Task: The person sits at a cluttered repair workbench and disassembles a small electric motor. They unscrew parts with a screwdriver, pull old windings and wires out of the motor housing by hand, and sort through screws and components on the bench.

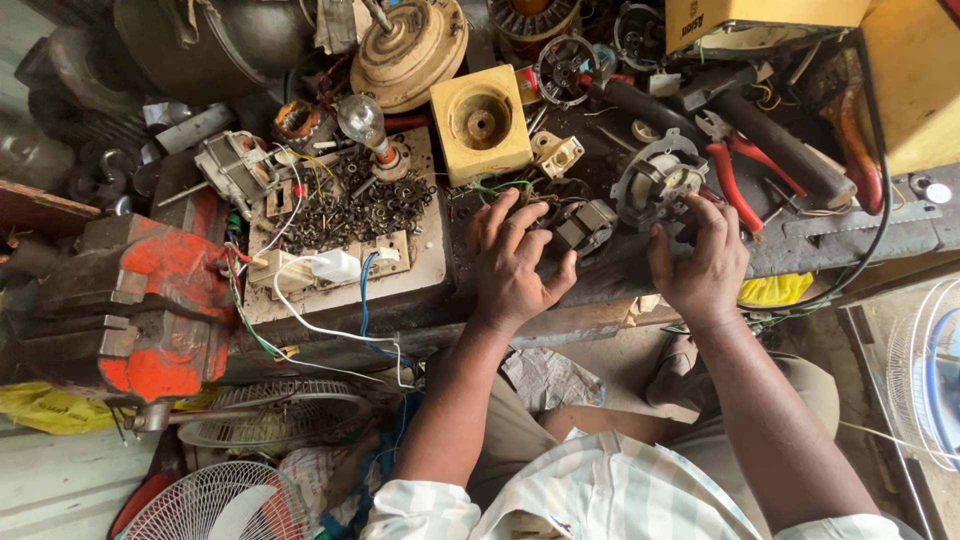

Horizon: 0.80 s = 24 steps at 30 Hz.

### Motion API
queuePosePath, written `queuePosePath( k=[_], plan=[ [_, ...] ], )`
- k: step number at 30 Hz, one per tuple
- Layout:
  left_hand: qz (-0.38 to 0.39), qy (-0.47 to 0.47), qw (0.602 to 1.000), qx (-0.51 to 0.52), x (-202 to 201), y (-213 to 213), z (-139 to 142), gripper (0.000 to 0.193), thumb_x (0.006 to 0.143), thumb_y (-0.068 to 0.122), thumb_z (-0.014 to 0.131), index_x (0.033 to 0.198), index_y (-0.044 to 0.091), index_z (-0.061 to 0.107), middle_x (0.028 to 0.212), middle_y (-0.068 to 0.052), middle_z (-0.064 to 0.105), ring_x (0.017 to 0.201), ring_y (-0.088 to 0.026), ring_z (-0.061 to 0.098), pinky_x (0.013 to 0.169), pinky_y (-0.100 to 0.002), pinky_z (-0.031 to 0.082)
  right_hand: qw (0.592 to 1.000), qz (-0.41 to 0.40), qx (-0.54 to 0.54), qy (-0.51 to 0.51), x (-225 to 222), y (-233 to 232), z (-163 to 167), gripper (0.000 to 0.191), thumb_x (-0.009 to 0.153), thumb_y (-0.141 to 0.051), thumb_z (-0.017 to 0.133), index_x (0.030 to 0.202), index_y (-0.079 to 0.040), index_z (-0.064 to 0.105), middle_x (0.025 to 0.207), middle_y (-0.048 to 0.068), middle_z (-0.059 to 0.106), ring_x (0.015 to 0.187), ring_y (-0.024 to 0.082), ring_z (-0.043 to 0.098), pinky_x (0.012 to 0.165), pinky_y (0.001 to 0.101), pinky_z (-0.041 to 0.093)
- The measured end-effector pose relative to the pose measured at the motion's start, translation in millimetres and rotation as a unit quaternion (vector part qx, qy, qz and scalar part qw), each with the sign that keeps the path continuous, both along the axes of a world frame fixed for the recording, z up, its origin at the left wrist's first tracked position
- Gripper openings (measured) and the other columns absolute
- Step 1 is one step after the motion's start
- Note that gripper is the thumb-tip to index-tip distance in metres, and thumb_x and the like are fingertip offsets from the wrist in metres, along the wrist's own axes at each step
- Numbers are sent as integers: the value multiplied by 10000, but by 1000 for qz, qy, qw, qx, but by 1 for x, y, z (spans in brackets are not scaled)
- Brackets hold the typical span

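1. Both hands are over the workbench (600, 325), and the left hand (515, 265) has its fingers curled around a small motor core (583, 226), closed on its near side with the thumb tucked below
2. That motor core sits on the dark bench top just right of the left fingertips, a blocky grey piece with green wires (500, 187) trailing off toward the yellow square block (480, 122)
3. The right hand (700, 262) lies flat, palm down, fingers spread on the bench edge, gripping nothing; its fingertips are just beside the round motor housing (657, 183)
4. Red-handled pliers (735, 170) lie just beyond that hand, untouched
5. Over to the left: a board heaped with small dark screws and washers (355, 205), a light bulb (362, 120) standing in its holder, a white charger (333, 266) with its lead, and a big red vise (150, 310) at the bench's end
6. As I read it, this is the handling stage: the core is being steadied or turned for a look, no tool picked up yet
7. A next move would call for a firm two-handed hold on the core, and care that the thin wires don't snag on the clutter
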<state>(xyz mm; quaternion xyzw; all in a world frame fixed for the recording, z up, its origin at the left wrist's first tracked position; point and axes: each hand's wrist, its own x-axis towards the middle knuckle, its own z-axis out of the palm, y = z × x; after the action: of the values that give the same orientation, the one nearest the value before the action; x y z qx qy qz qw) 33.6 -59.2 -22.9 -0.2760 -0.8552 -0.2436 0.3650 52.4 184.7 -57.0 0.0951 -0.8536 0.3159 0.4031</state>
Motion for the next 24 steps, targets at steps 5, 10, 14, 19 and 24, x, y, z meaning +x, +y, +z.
queuePosePath(
  k=[5, 10, 14, 19, 24],
  plan=[
    [3, 4, 1000, 4, 1, 0, 2, 336, 917, 411, 706, 908, 81, 645, 1324, -86, 622, 1414, -348, 456, 1183, -557, 322, 1000, -1, 3, 6, 0, -1, 1, 507, 940, -70, 794, 1358, -3, 514, 1085, 154, 607, 815, 246, 635, 709, 361, 536],
    [-5, -12, 1000, -4, 0, 0, 3, 363, 889, 428, 716, 961, 89, 609, 1376, -88, 586, 1432, -340, 434, 1192, -566, 310, 1000, -6, 4, 0, 1, -2, 0, 507, 946, -75, 798, 1364, -5, 521, 1058, 140, 599, 811, 243, 631, 710, 365, 535],
    [-10, -16, 1000, -18, 0, -1, 2, 388, 885, 414, 729, 1031, 87, 582, 1421, -94, 548, 1457, -343, 406, 1212, -575, 290, 1000, -4, 6, 1, 0, -3, -1, 499, 960, -79, 793, 1371, -7, 521, 1072, 139, 601, 810, 239, 631, 712, 365, 533],
    [-17, -14, 1000, -18, 0, -3, 1, 378, 894, 386, 735, 1057, 82, 583, 1434, -89, 542, 1470, -328, 406, 1222, -566, 286, 1000, -7, 13, 1, 0, -3, -2, 499, 960, -86, 796, 1369, -6, 523, 1056, 132, 595, 805, 239, 627, 708, 371, 525],
    [-20, -12, 1000, -17, 0, -4, -1, 386, 891, 379, 741, 1070, 74, 585, 1436, -79, 538, 1477, -322, 401, 1221, -564, 286, 1000, -6, 10, -4, 0, -4, -3, 498, 963, -77, 795, 1375, -4, 524, 1040, 121, 585, 807, 233, 624, 706, 362, 523]
  ],
)
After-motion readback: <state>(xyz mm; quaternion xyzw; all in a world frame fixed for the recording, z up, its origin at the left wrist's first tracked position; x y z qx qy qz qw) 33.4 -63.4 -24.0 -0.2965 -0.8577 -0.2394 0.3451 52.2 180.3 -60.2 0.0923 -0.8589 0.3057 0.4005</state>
